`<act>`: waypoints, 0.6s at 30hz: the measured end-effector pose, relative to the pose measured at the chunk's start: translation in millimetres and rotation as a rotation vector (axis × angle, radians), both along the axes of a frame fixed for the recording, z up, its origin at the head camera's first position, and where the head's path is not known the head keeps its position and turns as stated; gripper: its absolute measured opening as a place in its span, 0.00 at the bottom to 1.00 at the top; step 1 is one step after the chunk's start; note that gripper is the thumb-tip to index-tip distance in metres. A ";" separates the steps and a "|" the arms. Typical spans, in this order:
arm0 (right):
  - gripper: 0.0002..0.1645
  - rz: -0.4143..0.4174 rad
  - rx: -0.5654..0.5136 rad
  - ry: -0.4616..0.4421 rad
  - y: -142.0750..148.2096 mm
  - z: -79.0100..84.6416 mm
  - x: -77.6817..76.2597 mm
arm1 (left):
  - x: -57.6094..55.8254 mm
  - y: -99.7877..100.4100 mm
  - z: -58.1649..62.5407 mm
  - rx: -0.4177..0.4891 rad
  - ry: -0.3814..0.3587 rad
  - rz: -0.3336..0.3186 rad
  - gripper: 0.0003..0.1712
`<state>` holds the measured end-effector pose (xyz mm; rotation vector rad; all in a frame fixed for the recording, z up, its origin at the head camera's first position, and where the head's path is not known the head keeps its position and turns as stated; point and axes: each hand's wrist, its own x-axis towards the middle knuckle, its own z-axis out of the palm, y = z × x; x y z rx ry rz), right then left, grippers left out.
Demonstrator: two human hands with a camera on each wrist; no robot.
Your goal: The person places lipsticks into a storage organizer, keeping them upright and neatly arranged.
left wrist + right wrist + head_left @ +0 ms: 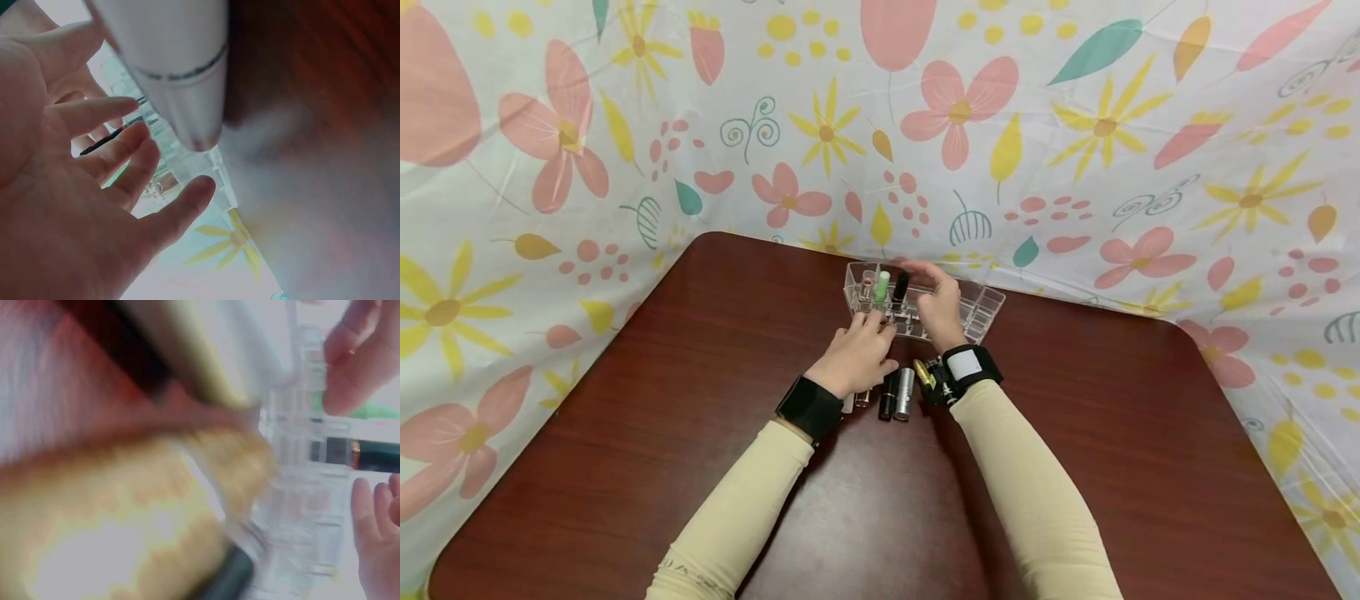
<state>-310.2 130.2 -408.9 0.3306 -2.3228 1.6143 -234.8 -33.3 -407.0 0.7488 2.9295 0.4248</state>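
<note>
A clear organizer (977,312) with compartments stands toward the back of the table. In it stand a black lipstick tube (900,288) with a gold band, a green tube (882,287) and a clear-and-pink tube (867,286). My right hand (940,308) reaches over the organizer, its loosely extended fingers beside the black tube; the right wrist view shows a gap between them. My left hand (856,354) hovers at the organizer's front edge, fingers spread and empty in the left wrist view. A silver tube (905,394) and a black tube (888,396) lie between my wrists.
A gold tube (922,372) lies by the right wrist strap (970,364). Another tube (862,398) lies partly hidden beside the left hand. Behind the dark wooden table (715,333) hangs a flowered cloth (827,192).
</note>
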 end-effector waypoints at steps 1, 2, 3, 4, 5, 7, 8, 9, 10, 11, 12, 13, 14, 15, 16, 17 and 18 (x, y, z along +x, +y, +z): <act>0.41 -0.002 0.004 -0.002 2.1 3.9 1.5 | -0.3 0.1 1.3 0.006 0.004 -0.005 0.35; 0.40 -0.010 0.013 -0.001 3.9 9.4 4.6 | -1.0 -0.1 2.7 0.010 0.006 -0.012 0.34; 0.39 -0.022 0.015 -0.004 5.9 15.7 8.1 | -1.8 -1.3 5.8 0.014 0.005 -0.025 0.34; 0.38 -0.033 -0.007 -0.002 6.8 22.2 11.7 | -2.9 -3.4 8.1 0.024 0.021 -0.042 0.33; 0.37 -0.046 -0.052 0.001 7.7 30.1 16.9 | -3.0 -5.8 12.2 0.044 0.036 -0.054 0.32; 0.34 -0.072 -0.173 0.019 10.5 47.6 31.1 | -1.6 -11.5 24.8 0.098 0.095 -0.079 0.30; 0.32 -0.072 -0.250 0.033 13.2 56.4 40.1 | 0.1 -14.7 32.7 0.128 0.140 -0.097 0.29; 0.31 -0.064 -0.335 0.048 16.7 64.5 49.1 | 3.3 -18.2 41.9 0.164 0.190 -0.112 0.27; 0.30 -0.049 -0.425 0.063 20.6 71.8 59.2 | 7.7 -21.3 51.6 0.202 0.254 -0.120 0.26; 0.28 -0.033 -0.495 0.069 25.1 78.9 69.8 | 12.9 -24.2 61.7 0.243 0.307 -0.125 0.25; 0.26 -0.015 -0.535 0.075 30.1 85.7 79.7 | 17.7 -26.9 71.6 0.277 0.367 -0.132 0.24; 0.23 -0.001 -0.549 0.081 35.3 92.5 89.2 | 22.5 -29.7 80.7 0.312 0.424 -0.138 0.23; 0.20 0.015 -0.554 0.089 40.2 98.8 97.9 | 27.4 -32.4 89.7 0.342 0.473 -0.141 0.23; 0.18 0.029 -0.546 0.098 44.5 104.9 105.9 | 32.4 -35.2 97.6 0.368 0.516 -0.139 0.23; 0.15 0.041 -0.537 0.104 47.9 110.8 112.7 | 36.5 -38.0 104.2 0.391 0.557 -0.137 0.22; 0.14 0.049 -0.515 0.114 50.4 116.4 118.2 | 40.3 -40.5 109.9 0.409 0.589 -0.132 0.22; 0.13 0.055 -0.489 0.127 52.1 121.2 123.0 | 43.3 -42.7 114.3 0.422 0.612 -0.125 0.22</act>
